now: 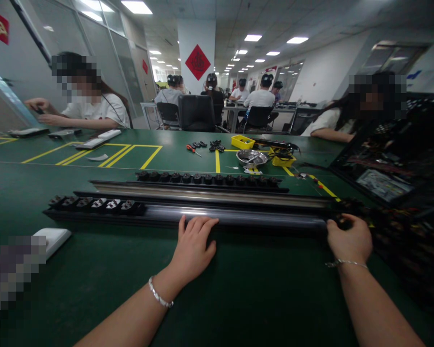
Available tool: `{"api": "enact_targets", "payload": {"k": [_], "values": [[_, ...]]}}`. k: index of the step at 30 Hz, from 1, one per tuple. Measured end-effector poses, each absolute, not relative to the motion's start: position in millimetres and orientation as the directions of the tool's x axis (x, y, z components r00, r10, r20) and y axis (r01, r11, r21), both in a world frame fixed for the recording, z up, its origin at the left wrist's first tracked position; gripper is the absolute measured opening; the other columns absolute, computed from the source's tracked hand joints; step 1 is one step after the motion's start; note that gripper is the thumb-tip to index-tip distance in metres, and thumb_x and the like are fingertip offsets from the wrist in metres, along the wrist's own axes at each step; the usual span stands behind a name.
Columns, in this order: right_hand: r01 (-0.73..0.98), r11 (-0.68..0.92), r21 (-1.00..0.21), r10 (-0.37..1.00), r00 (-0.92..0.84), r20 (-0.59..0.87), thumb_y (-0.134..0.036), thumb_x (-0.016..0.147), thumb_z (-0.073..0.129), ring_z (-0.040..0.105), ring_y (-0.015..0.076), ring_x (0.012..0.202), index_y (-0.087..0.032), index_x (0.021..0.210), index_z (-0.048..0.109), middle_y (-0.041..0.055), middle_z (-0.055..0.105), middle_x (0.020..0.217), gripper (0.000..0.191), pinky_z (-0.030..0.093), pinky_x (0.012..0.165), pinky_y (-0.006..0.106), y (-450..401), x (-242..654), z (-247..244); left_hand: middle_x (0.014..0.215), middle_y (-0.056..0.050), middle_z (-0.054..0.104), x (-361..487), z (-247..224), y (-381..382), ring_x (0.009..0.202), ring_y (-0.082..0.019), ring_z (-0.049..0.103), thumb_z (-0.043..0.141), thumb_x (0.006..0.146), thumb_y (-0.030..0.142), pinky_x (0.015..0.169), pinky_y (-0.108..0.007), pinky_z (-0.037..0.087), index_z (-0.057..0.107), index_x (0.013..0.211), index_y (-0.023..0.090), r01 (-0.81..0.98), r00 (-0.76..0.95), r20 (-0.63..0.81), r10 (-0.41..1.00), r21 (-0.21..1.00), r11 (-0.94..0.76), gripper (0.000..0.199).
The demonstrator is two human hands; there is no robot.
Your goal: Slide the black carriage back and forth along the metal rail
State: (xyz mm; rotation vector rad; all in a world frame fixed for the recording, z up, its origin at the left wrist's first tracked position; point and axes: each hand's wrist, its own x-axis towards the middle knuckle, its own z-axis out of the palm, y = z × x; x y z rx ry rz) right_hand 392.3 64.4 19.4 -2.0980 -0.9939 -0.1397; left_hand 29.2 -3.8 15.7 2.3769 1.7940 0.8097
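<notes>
A long, dark rail (238, 217) is lying crosswise on the near half of the green table (260, 289). Its left end is being occupied by a row of sockets (113, 204), mostly black, a couple showing paler, shinier faces; the rest of its channel is showing bare and smooth, and a bright streak of light is being reflected near its middle. The near edge is being touched by the left hand (194, 243), whose fingers are being held loosely spread, the thumb standing apart. The right end is being met by the right hand (351, 241), its thumb and fingers curling around a dark part there; whether anything is being pinched cannot be told. Just behind, a second rail (224, 196) is lying roughly parallel, and farther back another row of sockets (208, 179) is being lined up along a third.

Beyond these, a thin tool (253, 158) is being held in a metal bowl (241, 157). Pieces too small to be identified are being held in a yellow box (239, 145) behind it. At a second yellow box (284, 163), right of the bowl, the rim is being overlain by dark cords (282, 153).
</notes>
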Motion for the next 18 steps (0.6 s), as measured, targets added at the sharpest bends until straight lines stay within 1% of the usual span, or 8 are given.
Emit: {"api": "enact_targets", "payload": {"k": [6, 12, 18], "values": [[0.637, -0.404, -0.657, 0.598, 0.727, 0.337, -0.038, 0.067, 0.058, 0.055, 0.0264, 0.091, -0.020, 0.103, 0.060, 0.0094, 0.059, 0.101, 0.041, 0.043, 0.086, 0.040, 62, 394, 22, 0.120, -0.003, 0.057, 29, 15, -4, 0.117, -0.022, 0.046, 0.053, 0.077, 0.018, 0.110, -0.055, 0.010, 0.047, 0.124, 0.030, 0.883, 0.188, 0.375, 0.908, 0.340, -0.323, 0.049], [0.625, -0.421, -0.658, 0.584, 0.741, 0.331, -0.036, 0.066, 0.060, 0.056, 0.0274, 0.095, -0.019, 0.106, 0.060, 0.0103, 0.060, 0.105, 0.043, 0.043, 0.088, 0.041, 63, 397, 22, 0.120, -0.004, 0.057, 29, 15, -3, 0.116, -0.023, 0.046, 0.053, 0.077, 0.018, 0.110, -0.055, 0.011, 0.047, 0.124, 0.029, 0.878, 0.188, 0.376, 0.907, 0.349, -0.327, 0.049], [0.607, -0.436, -0.665, 0.570, 0.758, 0.318, -0.039, 0.066, 0.060, 0.056, 0.0279, 0.096, -0.019, 0.108, 0.061, 0.0104, 0.061, 0.108, 0.047, 0.042, 0.089, 0.039, 64, 404, 20, 0.120, -0.003, 0.057, 29, 16, -3, 0.117, -0.023, 0.046, 0.053, 0.077, 0.018, 0.110, -0.055, 0.011, 0.047, 0.123, 0.030, 0.877, 0.187, 0.365, 0.912, 0.356, -0.322, 0.048]]}}
